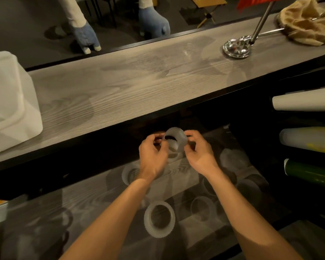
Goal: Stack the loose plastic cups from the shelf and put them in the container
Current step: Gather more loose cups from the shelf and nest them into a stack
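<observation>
A translucent plastic cup (176, 140) is pinched at its sides by the curled fingers of the left hand (152, 156) and right hand (197, 151), above the lower shelf (94, 194). Another loose cup (159, 218) lies on that shelf. The container (11, 102) stands on the desk (139, 81), far left.

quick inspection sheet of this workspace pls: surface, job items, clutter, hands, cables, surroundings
surface: grey wood-grain top shelf above a dim lower shelf of the same grain
job's things: held cup raised over the lower shelf; loose cups scattered on that shelf; translucent container on the top shelf, far left
clutter: chrome stand base with a slanted pole, tan cloth, rolls stored at the right
grippers: left hand and right hand both pinch the held cup, one from each side
cables: nothing seen
surroundings: dark floor beyond the top shelf, folding wooden table
</observation>
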